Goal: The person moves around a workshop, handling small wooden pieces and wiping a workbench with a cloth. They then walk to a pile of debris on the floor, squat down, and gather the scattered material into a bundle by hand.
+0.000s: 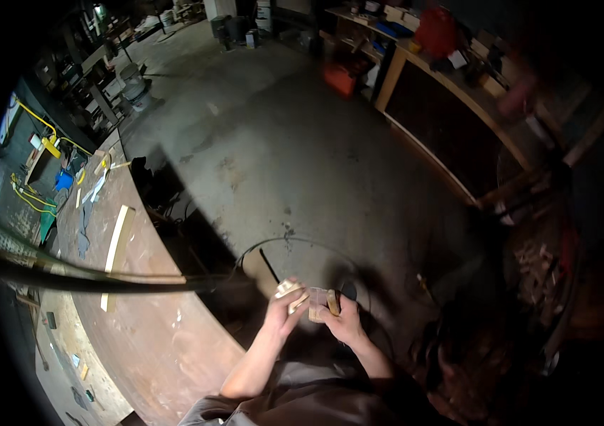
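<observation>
Both hands are close together in front of my body, beyond the near end of the workbench. My left hand [286, 312] is closed around a small pale piece [292, 290] that looks like wood, with light and darker bands. My right hand [344, 324] grips a narrow brownish piece [332, 302] between thumb and fingers; its exact kind is too small to tell. A flat, pale, boxy piece [315, 313] shows between the hands, by the right thumb. The fingers partly hide what they hold.
A long brown workbench [167, 341] runs along my left, with a pale wood strip [116, 245] on it. A blurred dark bar [103, 280] crosses above it. Yellow cords [36, 113] hang at far left. A bench [451, 89], red bin [339, 78] and wood scraps [535, 273] lie right.
</observation>
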A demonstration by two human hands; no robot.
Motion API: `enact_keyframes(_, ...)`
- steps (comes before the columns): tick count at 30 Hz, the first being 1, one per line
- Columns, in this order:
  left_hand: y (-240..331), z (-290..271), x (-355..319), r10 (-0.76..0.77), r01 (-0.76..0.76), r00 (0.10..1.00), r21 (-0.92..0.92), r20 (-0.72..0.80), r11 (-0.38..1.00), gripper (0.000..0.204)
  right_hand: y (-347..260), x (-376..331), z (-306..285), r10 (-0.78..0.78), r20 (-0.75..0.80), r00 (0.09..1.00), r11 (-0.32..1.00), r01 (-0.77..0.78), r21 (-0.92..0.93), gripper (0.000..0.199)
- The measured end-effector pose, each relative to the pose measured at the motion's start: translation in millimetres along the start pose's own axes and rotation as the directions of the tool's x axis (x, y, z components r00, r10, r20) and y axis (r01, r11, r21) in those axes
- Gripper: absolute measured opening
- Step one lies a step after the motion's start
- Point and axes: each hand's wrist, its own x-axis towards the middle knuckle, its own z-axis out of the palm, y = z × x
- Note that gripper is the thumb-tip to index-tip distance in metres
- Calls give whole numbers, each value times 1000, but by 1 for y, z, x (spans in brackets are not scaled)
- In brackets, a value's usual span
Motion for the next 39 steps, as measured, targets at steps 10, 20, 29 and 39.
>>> enact_keyframes(10,36,54,119,249,-234,911,85,-330,969,27,-29,228,-206,233,8,972,951,-230,208,7)
enact_keyframes(20,86,91,391,131,-175,916,-84,-379,981,24,6,468,-281,418,-57,907,875,-385,293,8)
enact_keyframes(29,220,188,705,70,-82,982,-63,-176,995,20,-48,767,-315,565,-174,807,792,-471,389,18)
enact_keyframes(39,337,405,1053,-150,150,988,10,-42,989,43,-122,1008,-407,516,-267,814,823,-385,418,17)
